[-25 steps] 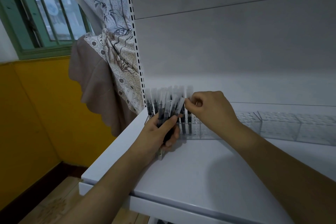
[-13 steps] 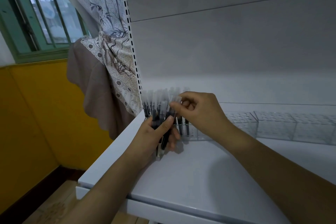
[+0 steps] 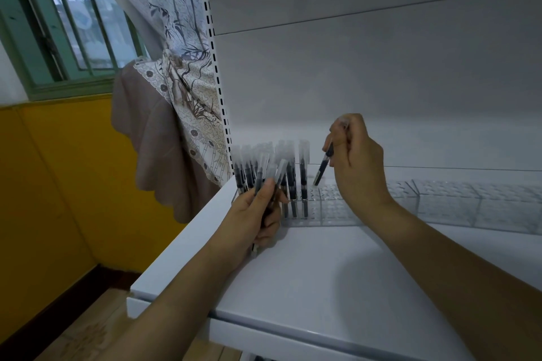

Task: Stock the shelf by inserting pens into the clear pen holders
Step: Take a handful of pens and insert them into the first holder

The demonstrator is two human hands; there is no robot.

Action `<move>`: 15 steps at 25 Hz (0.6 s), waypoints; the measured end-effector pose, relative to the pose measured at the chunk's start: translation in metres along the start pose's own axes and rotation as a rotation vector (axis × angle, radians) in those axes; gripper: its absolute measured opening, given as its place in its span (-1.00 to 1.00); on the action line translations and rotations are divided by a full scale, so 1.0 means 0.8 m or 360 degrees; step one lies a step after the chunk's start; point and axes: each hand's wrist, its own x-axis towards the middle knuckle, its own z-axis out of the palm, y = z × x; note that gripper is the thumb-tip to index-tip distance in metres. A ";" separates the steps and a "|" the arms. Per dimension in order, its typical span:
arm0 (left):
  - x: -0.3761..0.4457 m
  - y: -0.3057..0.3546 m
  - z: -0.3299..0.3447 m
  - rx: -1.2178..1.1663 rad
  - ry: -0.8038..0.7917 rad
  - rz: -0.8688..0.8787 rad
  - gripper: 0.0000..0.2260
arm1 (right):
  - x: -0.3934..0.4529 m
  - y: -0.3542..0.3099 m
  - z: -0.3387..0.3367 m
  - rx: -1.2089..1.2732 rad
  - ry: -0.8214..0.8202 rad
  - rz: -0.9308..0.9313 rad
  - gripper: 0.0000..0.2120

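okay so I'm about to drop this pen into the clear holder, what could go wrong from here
The pen in your right hand hangs tilted above the clear holder, so its tip may catch the grid instead of entering a slot. Your left hand grips a loose bundle of pens right against the standing pens; a nudge could knock those askew, or some could slip from the bundle.

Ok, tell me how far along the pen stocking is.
Done: the left end of the clear pen holders already has pens standing in it. In hand: the right hand pinches a single pen, tilted, tip just above the next slots; the left hand grips a bundle of pens waiting. Left: the holders to the right look unfilled.
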 end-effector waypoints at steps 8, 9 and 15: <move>0.002 0.001 -0.001 -0.0271 -0.0048 -0.0240 -0.73 | 0.002 0.021 0.015 -0.0403 -0.0524 0.0121 -0.70; 0.002 0.000 -0.001 -0.0272 -0.0057 -0.0224 -0.74 | 0.000 0.021 0.016 -0.0528 -0.0578 0.0119 -0.66; 0.001 -0.003 -0.002 -0.0232 -0.0085 -0.0057 -0.78 | -0.006 0.004 0.011 -0.0764 -0.0217 0.0179 -0.63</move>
